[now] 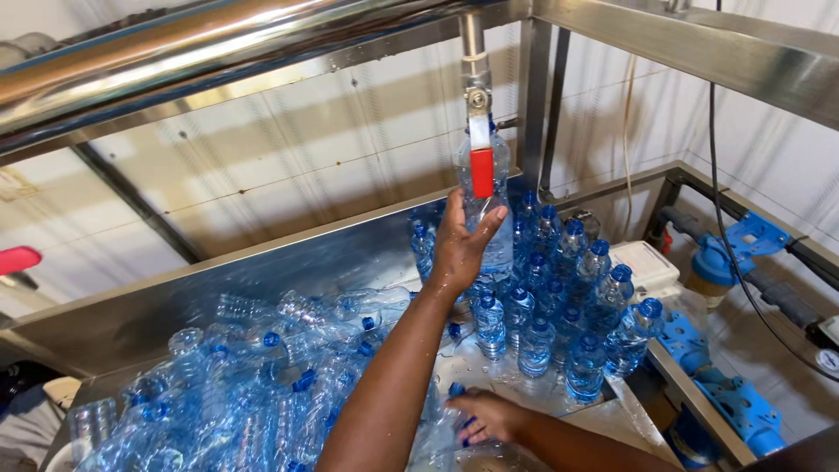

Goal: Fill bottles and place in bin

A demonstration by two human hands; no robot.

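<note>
The steel desk [288, 262] is wet and crowded: a heap of empty bottles [262, 385] lies to the left, and a tight cluster of filled, blue-capped bottles [559, 297] stands upright to the right. From the overhead pipe [218, 44] hangs a tap with a red valve handle [481, 172]. The left hand [459, 249] is clenched around a clear bottle [485, 205] held up under that spout; if the mouth sits off-centre, water would likely spill down the arm. The right hand [489, 415] rests low, fingers curled on a lying bottle [450, 411] near the edge. Wet plastic could slip, or an elbow could topple the standing cluster.
</note>
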